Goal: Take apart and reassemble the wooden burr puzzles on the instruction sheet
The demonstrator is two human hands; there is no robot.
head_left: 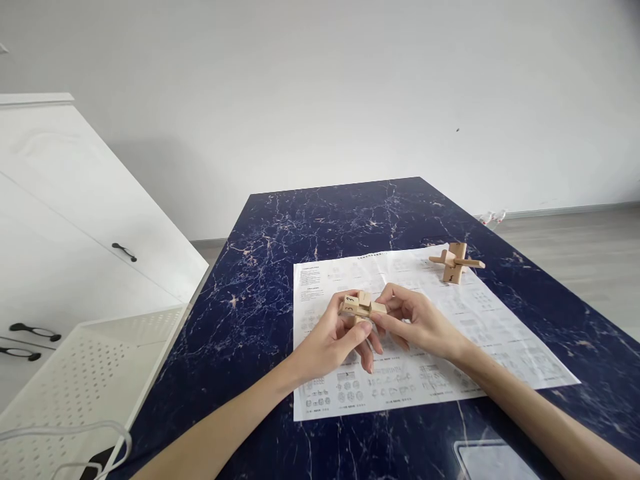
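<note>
Just above a printed instruction sheet (340, 400), both hands hold a cluster of light wooden puzzle pieces (364, 300); a dark "3" shows on its left end. My left hand (340, 337) is closed around the cluster from the left and below, its thumb along the near side. From the right, my right hand (407, 317) pinches the cluster's right end between thumb and fingers. How the pieces interlock is partly hidden by the fingers. A cross-shaped wooden puzzle (455, 263) stands on the sheet's far right corner, apart from both hands.
The sheet lies on a dark blue marble-patterned table (310, 223). At the near edge is a pale flat rectangular object (495, 460), partly cut off. A white cabinet (90, 220) and a perforated white surface (85, 363) with a pale cable (65, 430) are on the left.
</note>
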